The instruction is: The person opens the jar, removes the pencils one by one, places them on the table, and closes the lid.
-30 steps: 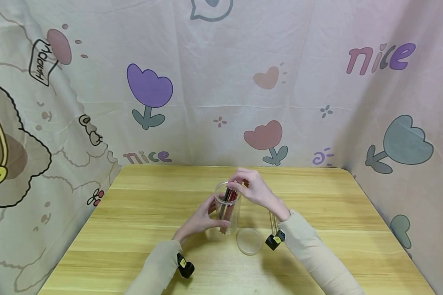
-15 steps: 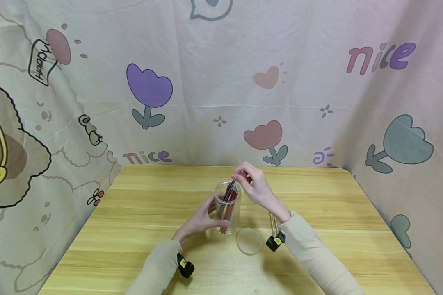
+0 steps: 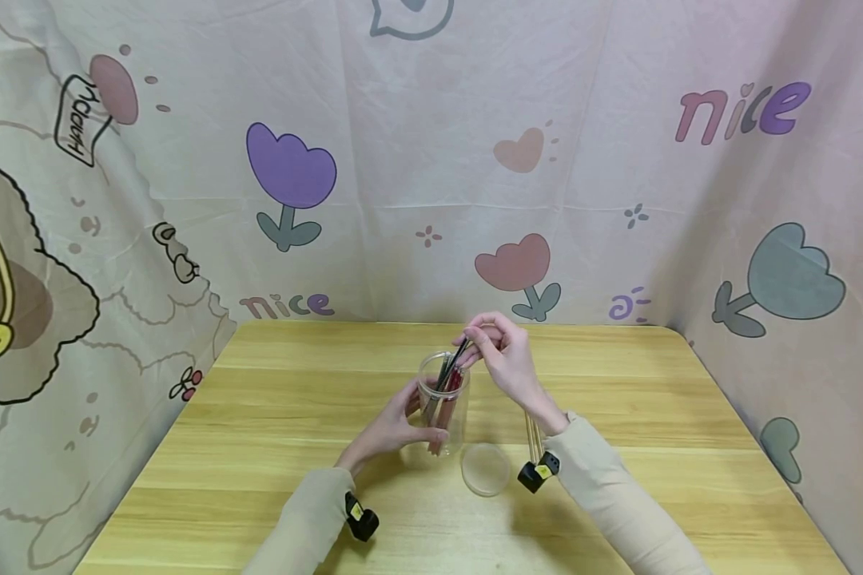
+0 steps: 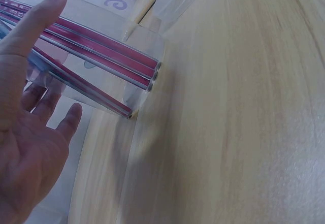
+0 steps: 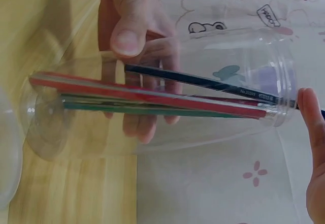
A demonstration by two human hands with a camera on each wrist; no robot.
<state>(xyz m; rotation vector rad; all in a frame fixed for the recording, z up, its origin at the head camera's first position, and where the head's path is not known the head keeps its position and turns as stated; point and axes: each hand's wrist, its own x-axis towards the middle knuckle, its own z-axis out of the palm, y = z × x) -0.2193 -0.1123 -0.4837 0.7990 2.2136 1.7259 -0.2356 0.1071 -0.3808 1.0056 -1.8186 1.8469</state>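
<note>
My left hand (image 3: pixel 390 430) grips a clear plastic jar (image 3: pixel 462 427), thumb on one side and fingers round the other. Inside lean several pencils: red ones with silver stripes (image 4: pixel 101 49), a green one (image 5: pixel 177 112) and a dark one (image 5: pixel 195 79). In the head view my right hand (image 3: pixel 507 359) is above the jar's open mouth, thumb and finger pinching the upper end of the dark pencil. That pencil slants partly out past the rim, its lower end still within the jar in the right wrist view.
A round clear lid (image 3: pixel 485 469) lies on the wooden table (image 3: pixel 295 415) beside the jar. Several thin light-wood sticks (image 3: pixel 530 435) lie to the right, partly covered by the right wrist and its camera. A printed cloth (image 3: pixel 403 160) hangs behind the table.
My right hand has risen from the jar's mouth and shifted slightly right, drawing the dark pencil partly upward. My left hand and the jar have stayed in place.
</note>
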